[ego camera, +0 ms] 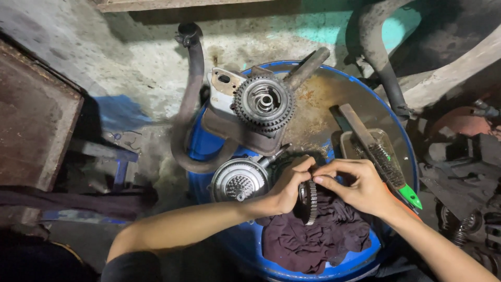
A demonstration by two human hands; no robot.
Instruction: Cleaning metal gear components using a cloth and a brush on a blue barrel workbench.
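A dark toothed gear wheel [310, 202] stands on edge between my two hands, over a dark maroon rag [313, 237] spread on a blue drum's lid. My left hand [288, 184] grips the gear from the left side. My right hand [355, 184] pinches its top rim with thumb and fingers from the right. Just left of my left hand lies a round silver clutch housing [239, 180] with a splined centre.
On the blue drum [389, 107] rest a larger gear assembly [263, 102] on a metal casing, a wire brush with a green handle tip [383, 159] in a small tray, and a curved rusty exhaust pipe [190, 104]. Dark metal parts crowd the right side.
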